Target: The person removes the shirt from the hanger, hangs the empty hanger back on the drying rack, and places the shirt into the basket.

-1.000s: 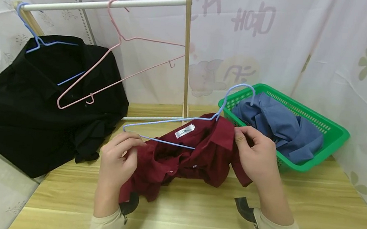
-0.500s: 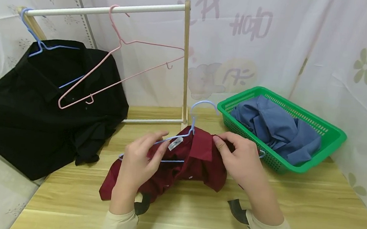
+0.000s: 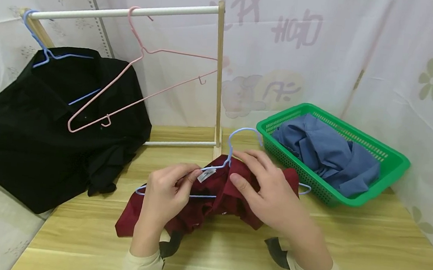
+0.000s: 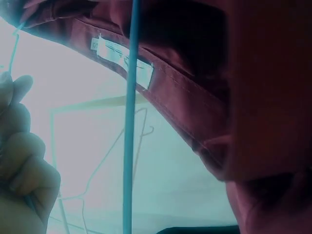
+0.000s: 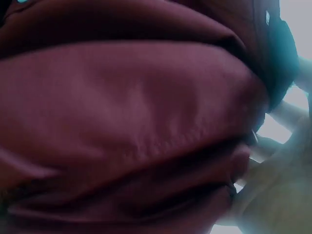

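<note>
A dark red shirt (image 3: 230,193) lies crumpled on the table, its white label (image 4: 124,61) showing inside the collar. Through it runs a light blue hanger (image 3: 245,129), hook upward; one end pokes out at each side of the cloth. With thumb and forefinger, my left hand (image 3: 168,191) pinches the hanger's upper bar beside the label. My right hand (image 3: 269,193) lies over the collar near the hook's base, thumb and fingers apart and touching the cloth. In the right wrist view the shirt (image 5: 122,97) covers most of the picture.
A green basket (image 3: 387,170) at the right holds a blue garment (image 3: 329,151). At the left stands a rack with a white rail (image 3: 174,11), bearing a black shirt (image 3: 54,135) on a blue hanger and a bare pink hanger (image 3: 129,62).
Both hands and the shirt came left and nearer, and my left hand took hold of the hanger's bar. My right hand shifted from the collar's side towards the hook's base, its thumb and fingers spreading.
</note>
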The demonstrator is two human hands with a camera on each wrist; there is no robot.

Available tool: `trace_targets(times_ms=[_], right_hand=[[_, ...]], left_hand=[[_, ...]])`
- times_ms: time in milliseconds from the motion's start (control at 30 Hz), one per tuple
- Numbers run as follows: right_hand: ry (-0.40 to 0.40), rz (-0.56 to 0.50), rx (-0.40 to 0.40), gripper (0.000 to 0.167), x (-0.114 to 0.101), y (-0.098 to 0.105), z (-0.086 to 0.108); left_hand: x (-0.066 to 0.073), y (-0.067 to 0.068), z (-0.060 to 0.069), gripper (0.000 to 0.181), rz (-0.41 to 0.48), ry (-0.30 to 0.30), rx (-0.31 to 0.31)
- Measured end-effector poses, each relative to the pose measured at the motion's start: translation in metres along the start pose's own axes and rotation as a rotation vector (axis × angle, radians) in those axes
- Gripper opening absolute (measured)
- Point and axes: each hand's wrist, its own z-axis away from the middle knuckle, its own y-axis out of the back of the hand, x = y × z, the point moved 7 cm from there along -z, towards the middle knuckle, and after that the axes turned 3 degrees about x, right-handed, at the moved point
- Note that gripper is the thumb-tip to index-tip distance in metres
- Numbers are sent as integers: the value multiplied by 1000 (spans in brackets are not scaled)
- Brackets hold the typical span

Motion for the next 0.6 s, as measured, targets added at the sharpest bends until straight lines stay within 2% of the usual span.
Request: trace_targets(times_ms=[133, 300, 467, 600], right_hand=[[74, 48, 30, 39, -8, -4, 0], [114, 35, 62, 32, -8, -5, 0], [78, 8, 52, 30, -4, -3, -2], [33, 3, 26, 27, 2, -4, -3]], left_hand=[[4, 2, 0, 4, -18, -5, -6], [6, 2, 1, 4, -12, -13, -9], [3, 5, -1, 6, 2, -25, 0], [-2, 12, -3, 9, 24, -30, 32]])
